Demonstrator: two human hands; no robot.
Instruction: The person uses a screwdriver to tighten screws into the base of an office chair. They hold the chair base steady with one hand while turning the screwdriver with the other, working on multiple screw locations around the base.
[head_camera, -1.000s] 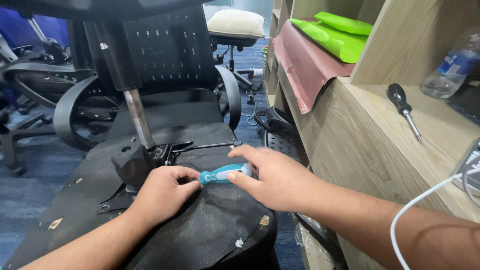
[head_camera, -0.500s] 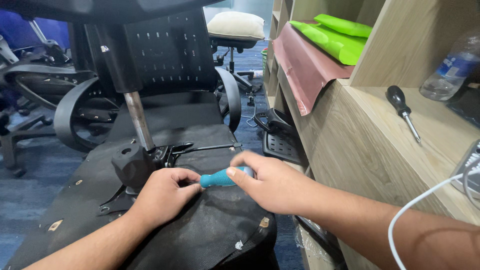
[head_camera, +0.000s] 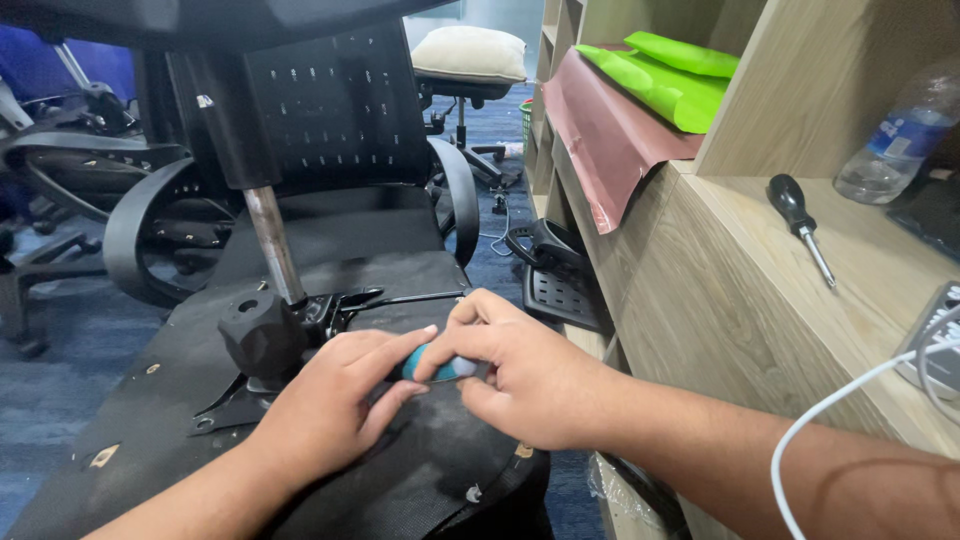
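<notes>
An upturned black office chair seat (head_camera: 150, 400) lies in front of me, its metal mechanism, black knob (head_camera: 262, 335) and gas-lift column (head_camera: 272, 245) facing up. My right hand (head_camera: 530, 375) grips the teal handle of a screwdriver (head_camera: 440, 365) held level above the seat. My left hand (head_camera: 335, 405) rests on the seat by the mechanism, its fingers curled around the tool's front end, which hides the tip.
A wooden shelf unit (head_camera: 720, 300) stands at the right with a black-handled screwdriver (head_camera: 800, 225), a plastic bottle (head_camera: 895, 135), a white cable (head_camera: 850, 400), green pads (head_camera: 670, 75) and a maroon sheet (head_camera: 600, 140). Other black chairs (head_camera: 330, 120) crowd the blue carpet behind.
My right hand has turned and closed further over the teal handle, hiding more of it. My left hand has stayed by the mechanism.
</notes>
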